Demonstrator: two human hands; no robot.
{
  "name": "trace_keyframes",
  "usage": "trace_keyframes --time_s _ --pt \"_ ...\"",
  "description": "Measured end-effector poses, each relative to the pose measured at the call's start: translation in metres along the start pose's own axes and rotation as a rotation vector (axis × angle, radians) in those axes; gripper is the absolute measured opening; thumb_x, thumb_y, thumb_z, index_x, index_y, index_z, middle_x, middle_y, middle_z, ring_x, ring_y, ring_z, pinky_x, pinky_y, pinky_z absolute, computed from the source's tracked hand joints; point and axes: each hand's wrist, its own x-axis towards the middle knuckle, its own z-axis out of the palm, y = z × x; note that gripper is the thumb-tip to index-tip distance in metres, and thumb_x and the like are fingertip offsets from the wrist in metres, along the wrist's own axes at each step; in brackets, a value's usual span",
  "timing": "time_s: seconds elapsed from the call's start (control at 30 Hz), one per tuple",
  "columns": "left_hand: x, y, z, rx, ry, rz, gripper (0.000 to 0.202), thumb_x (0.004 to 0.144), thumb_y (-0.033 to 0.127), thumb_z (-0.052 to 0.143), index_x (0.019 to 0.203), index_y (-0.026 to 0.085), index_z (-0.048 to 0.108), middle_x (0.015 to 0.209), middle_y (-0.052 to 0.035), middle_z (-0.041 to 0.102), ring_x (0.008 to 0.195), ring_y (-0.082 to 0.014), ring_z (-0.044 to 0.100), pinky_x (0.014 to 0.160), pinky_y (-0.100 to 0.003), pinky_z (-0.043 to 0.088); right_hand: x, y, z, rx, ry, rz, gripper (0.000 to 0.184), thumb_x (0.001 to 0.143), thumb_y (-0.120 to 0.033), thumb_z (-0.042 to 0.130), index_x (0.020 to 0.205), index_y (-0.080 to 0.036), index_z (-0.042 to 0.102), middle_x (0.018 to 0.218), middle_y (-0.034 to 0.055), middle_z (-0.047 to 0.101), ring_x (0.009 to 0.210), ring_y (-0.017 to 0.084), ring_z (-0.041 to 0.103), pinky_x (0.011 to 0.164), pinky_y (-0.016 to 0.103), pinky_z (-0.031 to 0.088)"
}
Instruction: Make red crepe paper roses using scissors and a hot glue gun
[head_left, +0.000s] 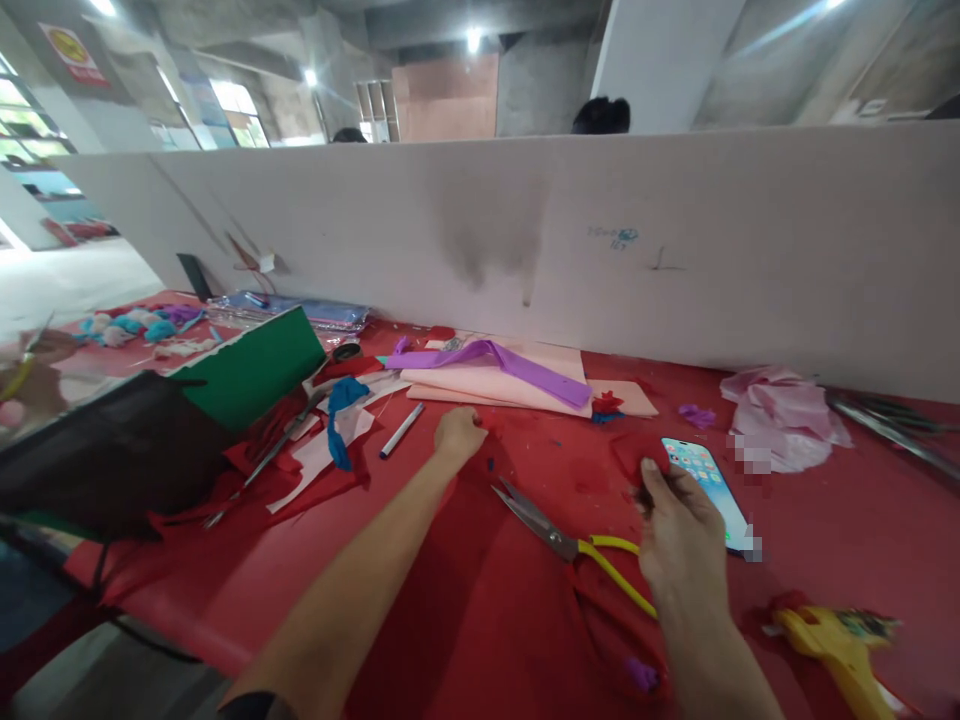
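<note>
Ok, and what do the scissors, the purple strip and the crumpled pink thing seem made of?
Scissors: grey metal blades, probably steel, with a dull sheen; the smooth yellow handles look plastic-coated.
Purple strip: likely felt or foam, matte, bending without sharp creases.
Crumpled pink thing: probably thin plastic film, by its fine wrinkles and faint sheen; fabric possible.
</note>
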Motion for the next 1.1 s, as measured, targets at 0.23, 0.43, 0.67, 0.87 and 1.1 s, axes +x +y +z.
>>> trace_keyframes --time_s 0.23,0.43,0.67,0.87,1.1 --pt "-0.02 -0.002 -0.009 -0.273 0.01 0.055 0.035 0.064 0.002 0.06 0.097 0.014 0.059 0.084 -0.0034 0.066 0.074 -0.0124 0.062 0.069 -0.024 0.049 0.008 -0.009 -0.005 0.241 0.08 0.092 0.032 0.05 -0.022 0.08 0.069 -0.019 0.054 0.062 -0.0087 0.054 0.049 0.004 0.047 0.045 0.016 0.038" --pt "-0.023 0.015 0.0 -0.319 -0.089 0.095 0.03 0.064 0.002 0.054 0.09 0.013 0.063 0.078 -0.002 0.067 0.071 -0.0122 0.061 0.065 -0.022 0.048 0.024 -0.005 -0.014 0.125 0.021 0.105 0.032 0.048 -0.026 0.082 0.068 -0.017 0.059 0.056 -0.0088 0.054 0.045 0.004 0.044 0.041 0.016 0.034" --pt "-0.017 0.028 0.006 -0.062 -0.022 0.088 0.006 0.07 0.016 0.06 0.065 0.013 0.062 0.068 -0.0063 0.063 0.079 -0.0224 0.059 0.074 -0.034 0.046 0.029 -0.006 -0.016 0.094 0.008 0.138 0.036 0.044 -0.028 0.083 0.067 -0.018 0.059 0.055 -0.0092 0.053 0.044 0.004 0.043 0.041 0.016 0.034" --pt "-0.038 0.071 0.048 0.131 -0.046 0.307 0.009 0.072 0.021 0.062 0.078 0.018 0.068 0.1 -0.0126 0.062 0.112 -0.0308 0.046 0.098 -0.045 0.035 0.03 -0.002 -0.019 0.084 0.018 0.117 0.034 0.049 -0.033 0.079 0.068 -0.02 0.054 0.054 -0.011 0.05 0.044 0.004 0.041 0.044 0.018 0.034" --pt "-0.056 0.094 0.093 0.005 -0.159 0.294 0.006 0.06 0.013 0.069 0.063 0.016 0.065 0.088 -0.0133 0.065 0.101 -0.0313 0.053 0.089 -0.043 0.041 0.018 0.001 -0.009 -0.075 -0.161 0.152 0.022 0.054 -0.031 0.077 0.062 -0.018 0.062 0.052 -0.0068 0.055 0.048 0.009 0.045 0.044 0.021 0.033"
